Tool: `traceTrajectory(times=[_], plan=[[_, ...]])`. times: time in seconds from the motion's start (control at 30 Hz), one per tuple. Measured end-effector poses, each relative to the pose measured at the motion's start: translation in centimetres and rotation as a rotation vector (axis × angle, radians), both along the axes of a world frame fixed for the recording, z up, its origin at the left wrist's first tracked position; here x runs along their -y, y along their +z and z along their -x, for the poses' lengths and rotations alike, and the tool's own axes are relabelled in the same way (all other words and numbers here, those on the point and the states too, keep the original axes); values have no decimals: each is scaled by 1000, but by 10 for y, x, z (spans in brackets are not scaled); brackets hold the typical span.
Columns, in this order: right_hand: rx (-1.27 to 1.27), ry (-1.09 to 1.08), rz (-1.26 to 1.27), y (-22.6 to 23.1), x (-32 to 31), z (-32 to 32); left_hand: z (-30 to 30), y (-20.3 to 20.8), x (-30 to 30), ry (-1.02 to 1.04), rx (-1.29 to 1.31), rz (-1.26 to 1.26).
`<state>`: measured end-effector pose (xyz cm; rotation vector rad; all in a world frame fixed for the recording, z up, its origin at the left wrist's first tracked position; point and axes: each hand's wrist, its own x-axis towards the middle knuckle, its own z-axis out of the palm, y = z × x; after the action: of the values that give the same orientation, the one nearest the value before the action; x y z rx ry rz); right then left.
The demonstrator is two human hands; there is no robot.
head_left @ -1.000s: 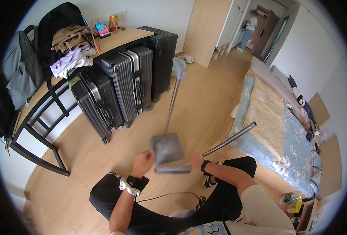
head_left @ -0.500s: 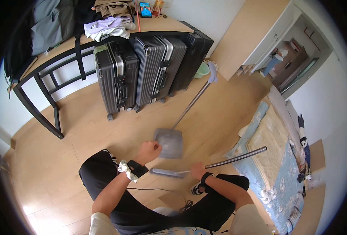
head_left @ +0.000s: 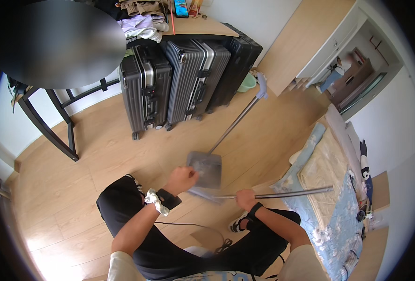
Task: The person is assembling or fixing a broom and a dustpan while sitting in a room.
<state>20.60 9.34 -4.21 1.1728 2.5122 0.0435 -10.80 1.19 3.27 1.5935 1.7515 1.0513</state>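
Note:
My right hand (head_left: 246, 198) is wrapped round the metal handle of a broom (head_left: 292, 193), which lies nearly level and points to the right. The broom's grey-blue head (head_left: 206, 195), slightly blurred, is close to the near edge of a grey dustpan (head_left: 212, 175). That dustpan rests on the floor, its long handle (head_left: 235, 123) leaning away to the far right. Over the pan's left side hovers my left hand (head_left: 181, 180), fingers curled together. Whatever it may hold is hidden. Some pale specks show in the pan.
Several dark suitcases (head_left: 193, 79) stand under a desk (head_left: 212, 28) bearing folded clothes and a phone. A bed (head_left: 329, 187) with blue floral bedding lies at right. A cable (head_left: 188, 224) runs across the floor between my legs. Another person (head_left: 333, 75) stands beyond the doorway.
The broom's head has moved up to the dustpan's near edge, and its handle has swung lower, more level. My right hand shifted slightly right. The view has moved a little; a blurred patch covers the upper left.

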Motion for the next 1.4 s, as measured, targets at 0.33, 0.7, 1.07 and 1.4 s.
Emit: traceTrajectory(times=[0.33, 0.7, 1.07, 1.4], plan=[[3, -144, -162, -35, -27, -4, -2, -13, -2, 12, -74, 97], [5, 33, -166, -51, -9, -10, -10, -4, -6, -46, -59, 41], [-134, 35, -62, 11, -7, -4, -8, -14, -3, -24, -7, 85], [26, -21, -157, -53, -17, -9, -12, -10, -2, -32, -13, 88]])
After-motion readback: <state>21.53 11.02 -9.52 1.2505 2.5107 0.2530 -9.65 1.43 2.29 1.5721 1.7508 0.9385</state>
